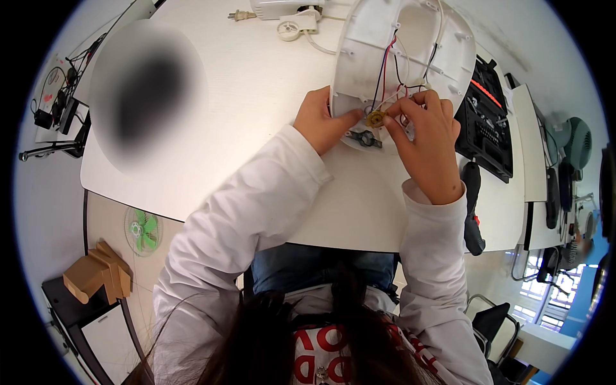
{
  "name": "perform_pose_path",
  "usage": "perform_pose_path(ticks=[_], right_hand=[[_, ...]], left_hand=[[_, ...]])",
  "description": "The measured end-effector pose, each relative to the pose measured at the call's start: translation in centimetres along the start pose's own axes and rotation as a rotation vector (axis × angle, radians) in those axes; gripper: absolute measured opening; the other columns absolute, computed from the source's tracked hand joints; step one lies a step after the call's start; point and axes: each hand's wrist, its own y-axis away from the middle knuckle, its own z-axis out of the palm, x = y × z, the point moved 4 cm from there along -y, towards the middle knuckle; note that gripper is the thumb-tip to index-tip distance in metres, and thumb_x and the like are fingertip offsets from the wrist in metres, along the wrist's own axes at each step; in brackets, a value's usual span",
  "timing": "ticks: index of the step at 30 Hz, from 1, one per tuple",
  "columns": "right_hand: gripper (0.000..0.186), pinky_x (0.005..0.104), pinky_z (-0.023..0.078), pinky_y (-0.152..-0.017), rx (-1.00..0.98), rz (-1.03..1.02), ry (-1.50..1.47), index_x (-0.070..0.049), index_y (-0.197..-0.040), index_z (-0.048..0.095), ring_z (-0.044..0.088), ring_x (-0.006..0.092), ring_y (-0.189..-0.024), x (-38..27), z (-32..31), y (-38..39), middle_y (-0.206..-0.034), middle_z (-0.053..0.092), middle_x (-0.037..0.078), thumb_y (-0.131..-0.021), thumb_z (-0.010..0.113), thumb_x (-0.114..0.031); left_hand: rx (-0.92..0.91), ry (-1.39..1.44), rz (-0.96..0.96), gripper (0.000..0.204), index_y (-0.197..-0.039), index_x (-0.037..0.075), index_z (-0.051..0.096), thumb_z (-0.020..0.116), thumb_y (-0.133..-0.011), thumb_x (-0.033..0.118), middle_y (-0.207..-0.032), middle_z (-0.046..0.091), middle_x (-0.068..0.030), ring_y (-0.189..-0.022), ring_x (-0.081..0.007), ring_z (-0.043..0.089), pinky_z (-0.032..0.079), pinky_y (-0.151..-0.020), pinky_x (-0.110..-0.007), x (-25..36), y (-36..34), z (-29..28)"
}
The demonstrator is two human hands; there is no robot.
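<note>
A white plastic housing (359, 48) lies on the table with its hollow inside facing up. Blue, red, black and white wires (385, 67) run through it. My left hand (326, 122) grips the housing's near left edge, its thumb reaching inward. With thumb and fingertips my right hand (423, 122) pinches a small round yellow-brown part (375, 119) that has wires at it, just beside the left thumb. Below that part, a dark grey bracket-like piece (365, 138) sits at the housing's near end. The fingers hide some of the wiring.
A black tool case (486, 122) stands open right of the housing, with a black-handled tool (472, 208) nearer me. A two-pin plug (242, 15) and a white cord fitting (297, 27) lie at the back. Cardboard boxes (96, 273) and a green-bladed fan (142, 230) are at lower left.
</note>
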Motion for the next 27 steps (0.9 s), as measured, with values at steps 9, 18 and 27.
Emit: perform_pose_path(ticks=[9, 18, 27], right_hand=[[0.008, 0.0422, 0.030, -0.080, -0.030, 0.011, 0.039, -0.016, -0.086, 0.067, 0.045, 0.0259, -0.096, -0.2, 0.1, -0.5, -0.098, 0.055, 0.004, -0.078, 0.068, -0.017], [0.007, 0.0424, 0.030, -0.083, 0.015, 0.024, 0.010, -0.016, -0.085, 0.068, 0.045, 0.0261, -0.098, 0.0, 0.2, -0.1, -0.099, 0.054, 0.004, -0.078, 0.068, -0.018], [0.009, 0.0430, 0.028, -0.088, 0.087, 0.014, -0.028, -0.017, -0.085, 0.069, 0.044, 0.0251, -0.101, 0.1, 0.1, 0.5, -0.103, 0.054, 0.002, -0.077, 0.070, -0.018]], left_hand=[[-0.111, 0.026, -0.060, 0.034, -0.101, -0.004, 0.061, 0.071, -0.072, 0.011, -0.087, 0.066, -0.0083, -0.081, -0.0138, 0.061, 0.049, -0.074, -0.029, 1.2, 0.3, -0.1], [-0.090, -0.002, -0.094, 0.036, -0.103, -0.004, 0.062, 0.073, -0.071, 0.009, -0.093, 0.068, -0.0105, -0.083, -0.0150, 0.064, 0.051, -0.076, -0.030, 1.2, 0.2, 0.3], [-0.059, -0.043, -0.067, 0.037, -0.102, -0.004, 0.062, 0.074, -0.071, 0.010, -0.092, 0.069, -0.0106, -0.083, -0.0153, 0.064, 0.051, -0.076, -0.029, 0.9, 0.2, 0.3]])
